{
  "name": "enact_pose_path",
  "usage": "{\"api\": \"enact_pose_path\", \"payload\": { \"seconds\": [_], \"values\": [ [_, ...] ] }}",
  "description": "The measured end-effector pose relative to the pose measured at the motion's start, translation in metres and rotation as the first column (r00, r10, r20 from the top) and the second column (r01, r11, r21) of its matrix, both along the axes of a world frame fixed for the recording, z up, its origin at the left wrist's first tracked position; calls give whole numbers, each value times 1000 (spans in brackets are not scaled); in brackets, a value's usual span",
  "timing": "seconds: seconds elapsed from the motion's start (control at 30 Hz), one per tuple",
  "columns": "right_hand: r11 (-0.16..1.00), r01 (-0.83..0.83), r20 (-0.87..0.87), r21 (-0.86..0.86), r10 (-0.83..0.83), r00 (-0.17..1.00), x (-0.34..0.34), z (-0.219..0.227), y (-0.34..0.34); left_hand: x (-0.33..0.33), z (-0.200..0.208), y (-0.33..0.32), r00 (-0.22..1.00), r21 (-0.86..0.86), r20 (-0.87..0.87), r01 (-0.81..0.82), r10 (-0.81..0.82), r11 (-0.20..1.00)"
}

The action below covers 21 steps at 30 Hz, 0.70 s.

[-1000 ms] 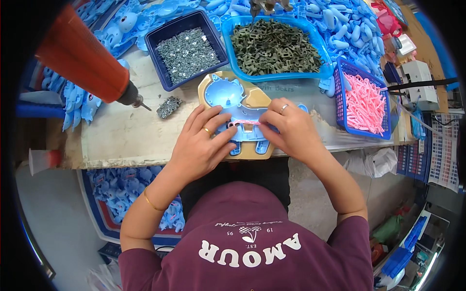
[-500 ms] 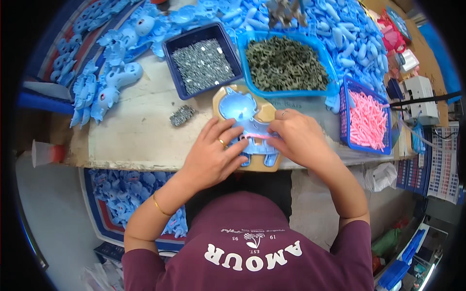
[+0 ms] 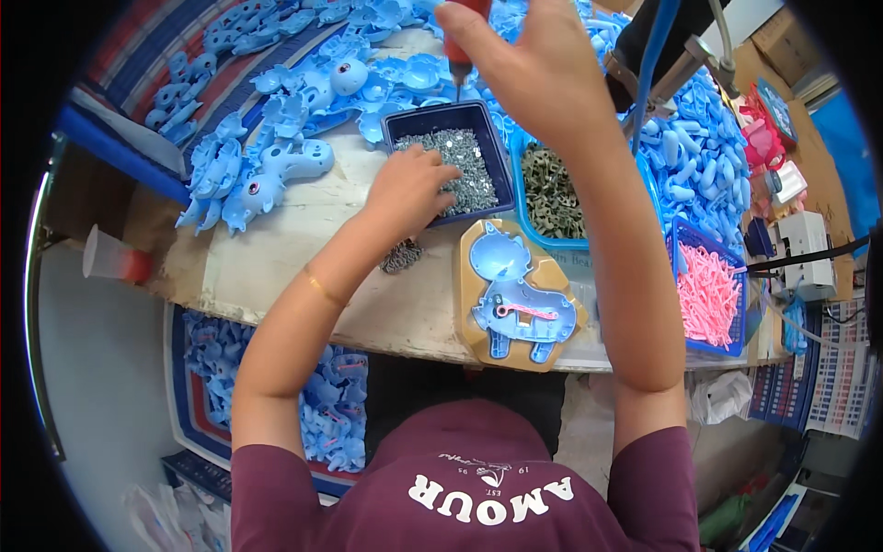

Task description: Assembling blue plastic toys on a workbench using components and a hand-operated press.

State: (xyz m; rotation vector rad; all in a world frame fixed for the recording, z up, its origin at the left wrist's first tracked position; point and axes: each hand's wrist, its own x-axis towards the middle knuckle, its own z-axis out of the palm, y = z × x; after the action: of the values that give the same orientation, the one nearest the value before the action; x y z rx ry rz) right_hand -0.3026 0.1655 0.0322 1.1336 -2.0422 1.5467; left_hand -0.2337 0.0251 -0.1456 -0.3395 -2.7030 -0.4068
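My left hand (image 3: 414, 184) reaches into a dark blue bin (image 3: 502, 179) of small silvery screws (image 3: 464, 166). Its fingers are curled down among them; the tips are partly hidden. High over the bench, my right hand (image 3: 547, 69) grips a red power screwdriver (image 3: 459, 51) whose thin bit points down at the bin's far edge; the tool's upper part is outside the picture. In front of me a tan fixture (image 3: 474, 317) cradles a light blue, animal-shaped plastic shell (image 3: 543, 304), hollow side up. A pink strip-like part (image 3: 529, 311) lies across the shell's body. Neither hand touches the fixture.
Beside the screws stands a light blue tub (image 3: 521, 216) of dark metal pieces, partly behind my right forearm. A blue basket (image 3: 708, 340) holds pink parts. A small screw pile (image 3: 402, 257) lies near my left wrist. Blue shells (image 3: 303, 166) heap up behind; a cup (image 3: 115, 254) stands left.
Both hands have left the shell in the fixture. My left hand has moved into the screw bin; my right hand has risen and taken hold of the red screwdriver. The whole view has shifted.
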Motion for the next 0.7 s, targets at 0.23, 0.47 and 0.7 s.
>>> {"api": "enact_pose_path", "payload": {
  "seconds": [0.23,0.47,0.7],
  "values": [
    [957,-132,289,258,54,956,12,12,9,-17,0,8,986,-167,168,21,7,986],
    [944,-316,293,92,278,915,7,-23,35,-4,-2,15,990,-22,109,-91,93,996],
    [911,-413,513,4,352,783,21,-30,69,37,20,45,980,583,145,26,-135,812]
  ]
}}
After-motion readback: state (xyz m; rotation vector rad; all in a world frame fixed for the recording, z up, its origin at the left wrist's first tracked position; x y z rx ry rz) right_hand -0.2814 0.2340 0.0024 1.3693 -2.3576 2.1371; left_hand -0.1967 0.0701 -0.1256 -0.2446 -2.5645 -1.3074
